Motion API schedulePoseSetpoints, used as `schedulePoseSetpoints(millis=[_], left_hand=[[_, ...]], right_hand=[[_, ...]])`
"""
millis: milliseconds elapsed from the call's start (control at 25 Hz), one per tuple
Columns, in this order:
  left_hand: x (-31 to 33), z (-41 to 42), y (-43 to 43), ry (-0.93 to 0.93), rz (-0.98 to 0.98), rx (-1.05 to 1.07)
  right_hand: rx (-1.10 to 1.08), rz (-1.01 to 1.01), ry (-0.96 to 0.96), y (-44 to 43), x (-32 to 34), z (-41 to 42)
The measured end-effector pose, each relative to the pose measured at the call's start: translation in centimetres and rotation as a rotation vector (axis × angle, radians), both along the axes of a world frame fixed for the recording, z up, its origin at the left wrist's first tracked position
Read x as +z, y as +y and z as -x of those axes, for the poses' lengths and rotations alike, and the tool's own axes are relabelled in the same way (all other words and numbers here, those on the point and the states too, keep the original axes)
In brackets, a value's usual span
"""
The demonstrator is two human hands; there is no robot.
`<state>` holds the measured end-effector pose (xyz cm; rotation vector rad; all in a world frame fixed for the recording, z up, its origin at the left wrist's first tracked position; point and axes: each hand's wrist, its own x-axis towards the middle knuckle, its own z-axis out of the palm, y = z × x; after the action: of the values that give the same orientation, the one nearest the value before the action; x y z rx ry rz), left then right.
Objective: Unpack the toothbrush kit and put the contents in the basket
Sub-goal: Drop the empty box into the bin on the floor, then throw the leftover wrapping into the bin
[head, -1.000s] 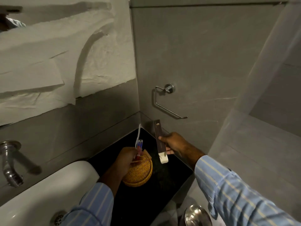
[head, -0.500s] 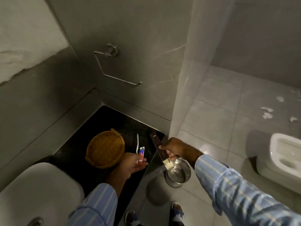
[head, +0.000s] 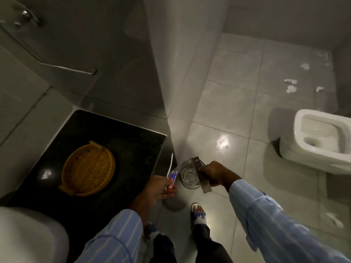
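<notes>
A round woven basket (head: 88,168) lies on the black counter (head: 131,141), nothing visible inside it. My left hand (head: 157,188) hovers at the counter's right edge, to the right of the basket, shut on a white toothbrush (head: 170,166) and a small red-and-blue toothpaste tube (head: 172,180). My right hand (head: 214,173) is out over the floor, shut on the long dark kit box (head: 201,175), which hangs directly above a steel bin (head: 188,175) on the floor.
A white sink (head: 28,234) fills the lower left. A metal towel holder (head: 68,69) is on the wall above the counter. A toilet (head: 321,141) stands at the right, with paper scraps (head: 290,88) on the tiles. My sandalled feet (head: 197,213) are below.
My view has swung right and down from the counter to the floor. My right hand carried the box off the counter to above the steel bin. My left hand drew back from the basket.
</notes>
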<state>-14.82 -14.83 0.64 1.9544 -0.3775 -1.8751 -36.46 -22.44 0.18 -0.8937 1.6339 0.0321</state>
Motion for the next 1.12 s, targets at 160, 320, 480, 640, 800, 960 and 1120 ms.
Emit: schedulePoseSetpoints(millis=[160,320,480,640,800,960,1120], left_hand=[[-2.0,1.4,-0.9,0.000,-0.033,-0.011],[-3.9,2.0,-1.2,-0.006,-0.051,-0.022],[-4.5,2.2,-0.9,0.005,-0.054,0.006],[-4.7,2.1,-0.6,0.010,-0.053,0.007],[-4.3,1.5,-1.0,0.001,-0.020,-0.020],[-2.9,0.7,-2.2,-0.122,0.025,-0.197],[0.3,-1.4,-3.8,-0.347,0.175,-0.511]], right_hand=[[-0.034,-0.064,-0.016,0.3,-3.9,1.3],[-0.098,-0.101,-0.056,-0.2,-6.9,1.6],[-0.211,-0.115,-0.109,-1.4,-9.5,1.5],[-0.355,-0.131,-0.175,-2.6,-10.4,1.3],[-0.286,-0.102,-0.149,-3.1,-9.2,1.4],[0.248,0.335,0.109,-3.8,-6.1,-0.4],[0.826,0.824,-0.001,-3.7,-0.3,-4.9]])
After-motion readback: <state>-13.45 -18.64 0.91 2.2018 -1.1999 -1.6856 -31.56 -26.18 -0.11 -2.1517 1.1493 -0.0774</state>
